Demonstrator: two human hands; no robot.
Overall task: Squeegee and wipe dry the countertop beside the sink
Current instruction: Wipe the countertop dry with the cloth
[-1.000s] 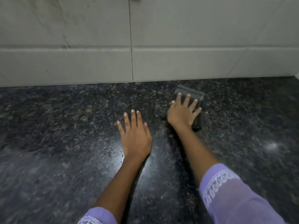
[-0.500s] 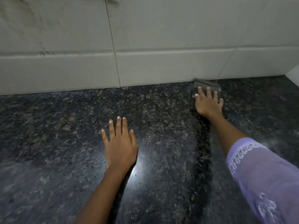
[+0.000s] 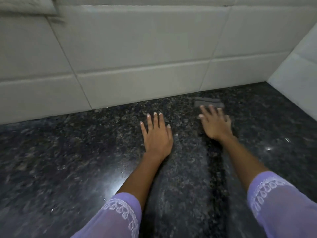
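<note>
A grey cloth (image 3: 209,102), folded flat into a small rectangle with darker stripes across it, lies on the dark speckled desk (image 3: 68,165) close to its back edge, near the back right corner where the two white tiled walls (image 3: 137,54) meet. The right grip (image 3: 215,125) lies palm down on the near part of the cloth, its fingers spread and stretched forward, so that only the far strip of the cloth shows beyond the fingertips; the hand is blurred, and how much cloth lies under the palm cannot be told. It presses flat and pinches nothing. The left grip (image 3: 157,136) rests just beside it, nearer the middle of the desk and apart from the cloth, also palm down straight on the stone, fingers spread and thumb held out to the side, holding nothing. Both forearms reach in from the near edge of the desk, each ending in a pale lilac sleeve (image 3: 118,219) with white embroidered trim. A bright patch of light glints on the stone beside the left forearm, with a few small droplets around it. The tiled wall runs along the whole back edge.
</note>
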